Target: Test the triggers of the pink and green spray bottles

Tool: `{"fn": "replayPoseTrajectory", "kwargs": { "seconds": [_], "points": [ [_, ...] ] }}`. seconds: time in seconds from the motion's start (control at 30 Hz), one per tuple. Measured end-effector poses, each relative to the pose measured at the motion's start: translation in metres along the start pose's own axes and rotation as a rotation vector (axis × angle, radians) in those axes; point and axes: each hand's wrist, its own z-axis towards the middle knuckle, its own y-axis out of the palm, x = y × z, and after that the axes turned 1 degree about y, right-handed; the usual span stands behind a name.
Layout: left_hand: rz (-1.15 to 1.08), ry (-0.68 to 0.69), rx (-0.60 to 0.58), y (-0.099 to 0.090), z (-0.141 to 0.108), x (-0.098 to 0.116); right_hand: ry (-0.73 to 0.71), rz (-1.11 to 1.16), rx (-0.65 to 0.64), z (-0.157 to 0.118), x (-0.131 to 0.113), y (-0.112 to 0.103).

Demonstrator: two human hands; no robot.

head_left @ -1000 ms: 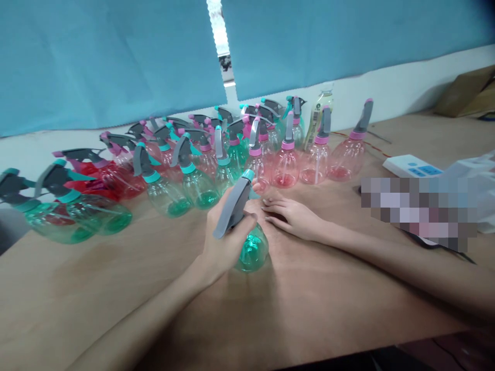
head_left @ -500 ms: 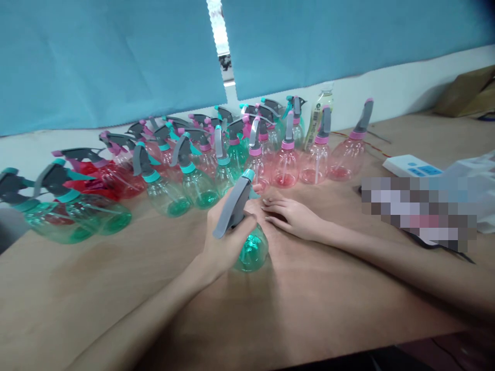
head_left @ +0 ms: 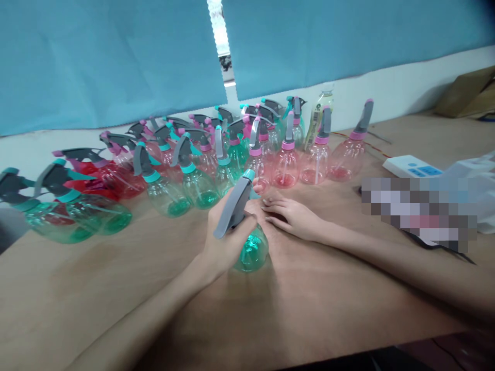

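My left hand [head_left: 224, 232] is wrapped round the neck of a green spray bottle [head_left: 253, 250] with a grey and teal trigger head. The bottle stands upright on the wooden table [head_left: 320, 304], its nozzle pointing away from me. To its right, my right hand [head_left: 292, 214] lies palm down on the tabletop with fingers stretched out, holding nothing. Behind both hands stand several more spray bottles: green ones such as this green bottle [head_left: 201, 190] with teal collars, and pink ones such as this pink bottle [head_left: 286, 167] with pink collars.
At the back stands a labelled drink bottle [head_left: 317, 121]. A white device with blue buttons [head_left: 412, 167] lies to the right, beside clear plastic [head_left: 475, 180] and a blurred-out item [head_left: 421, 214]. A cardboard box [head_left: 467, 95] sits far right; a blue sheet [head_left: 116, 56] covers the wall.
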Motion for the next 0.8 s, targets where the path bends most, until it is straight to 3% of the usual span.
{"fn": "replayPoseTrajectory", "kwargs": {
  "seconds": [0.8],
  "points": [
    [-0.015, -0.017, -0.031, -0.0023, 0.0014, 0.002, -0.003, -0.004, 0.001, -0.0004, 0.0011, 0.0005]
  ]
}}
